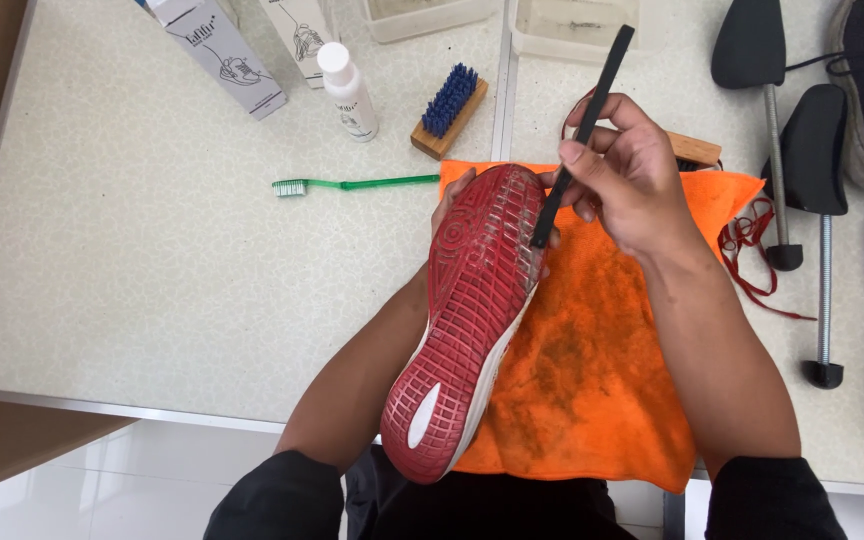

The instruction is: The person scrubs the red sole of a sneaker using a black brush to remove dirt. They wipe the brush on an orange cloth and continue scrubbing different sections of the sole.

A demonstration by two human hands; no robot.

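The red sports shoe with a grooved rubber sole [472, 310] is held sole-up in the middle of the view, above the orange towel [592, 390]; the left hand [452, 195] is closed around its toe from behind, and the right hand [622, 180], at one o'clock, pinches a thin black stick [582, 135] whose tip touches the sole edge. The towel already carries dark dirt marks, so I judge some cleaning is done, while the sole grooves are still in work. On the pale speckled table [152, 250], a green toothbrush [352, 184], a white bottle [348, 90] and a blue-bristled wooden brush [449, 110] lie at eleven o'clock, black shoe trees [802, 150] and loose red laces [752, 240] at two o'clock.

Pale speckled table [152, 250], metal-edged; white tiled floor [102, 490]; even, soft daylight.
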